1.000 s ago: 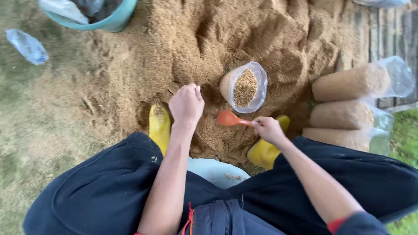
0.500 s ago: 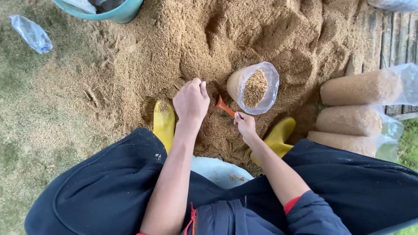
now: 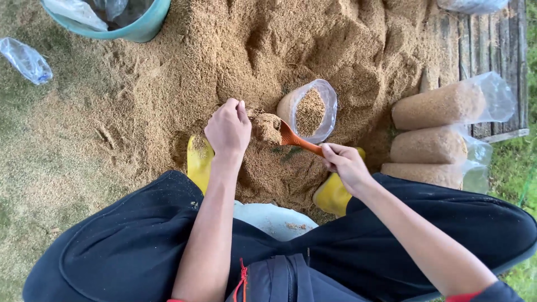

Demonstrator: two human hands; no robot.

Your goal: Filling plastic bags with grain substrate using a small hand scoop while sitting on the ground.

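While a second ago it was empty, the orange scoop point(image 3: 282, 134) in the gripping right hand point(image 3: 344, 164) now carries sawdust beside the open bag point(image 3: 320, 92) at frame centre, the left hand point(image 3: 227, 127) curled shut on the heap point(image 3: 184, 67).

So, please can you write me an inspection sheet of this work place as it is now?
Surface: sawdust pile on the ground.
Job's things: orange scoop, loaded; clear bag, open, partly filled.
Clutter: three packed bags at right; teal tub; loose plastic bag.
Grippers: left hand closed beside the scoop's load; right hand holds the scoop handle.
Cables: nothing seen.
Surroundings: wooden planks, grass, yellow boots.
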